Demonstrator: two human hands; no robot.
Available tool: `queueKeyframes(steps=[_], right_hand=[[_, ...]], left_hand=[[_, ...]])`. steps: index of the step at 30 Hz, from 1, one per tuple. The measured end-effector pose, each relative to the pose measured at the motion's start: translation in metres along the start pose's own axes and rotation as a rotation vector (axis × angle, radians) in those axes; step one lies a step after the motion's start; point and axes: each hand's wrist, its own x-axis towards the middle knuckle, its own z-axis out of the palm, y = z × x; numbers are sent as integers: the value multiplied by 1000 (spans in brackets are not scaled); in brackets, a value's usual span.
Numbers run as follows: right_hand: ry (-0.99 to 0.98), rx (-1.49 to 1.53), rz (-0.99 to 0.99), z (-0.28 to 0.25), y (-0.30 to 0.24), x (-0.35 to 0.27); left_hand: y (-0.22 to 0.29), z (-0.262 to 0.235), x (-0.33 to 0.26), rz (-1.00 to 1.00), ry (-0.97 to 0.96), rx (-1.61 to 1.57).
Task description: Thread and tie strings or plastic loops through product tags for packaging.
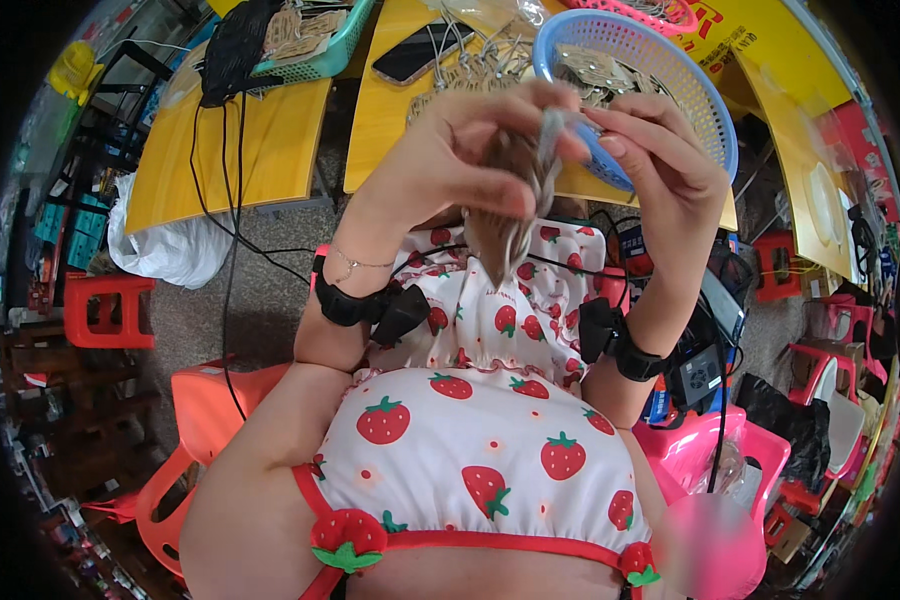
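In front of my chest, above the table's near edge, my left hand (485,145) is closed round a bundle of brown card tags (505,225) with grey cords. The bundle hangs down from the fingers and is smeared by motion. Close beside it on the right, my right hand (660,150) pinches at the bundle's upper end; what lies between its fingertips is pale and too blurred to name. Just behind my hands stands a blue perforated basket (715,120) with more brown tags in it. A pile of corded tags (475,72) lies on the yellow table (370,130).
A black phone (422,52) lies by the tag pile. Farther left are a green basket (345,45) of tags and a black mesh item (232,50) with hanging cables. A red stool (110,310), an orange chair (205,400) and a pink chair (760,450) stand around me.
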Motion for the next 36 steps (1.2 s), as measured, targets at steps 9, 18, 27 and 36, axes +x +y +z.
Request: queueKeyframes(steps=[9,18,27,36], right_hand=[[136,-175,90,7,-10,-3],[145,-51,143,18,-23,-5],[115,-263,23,25,-22,-4],[303,25,327,22,-30,-8]], left_hand=[[-6,3,13,258,349,551],[-10,1,10,265,264,987],[-11,18,11,192,293,1014],[4,17,8,239,-32,1063]])
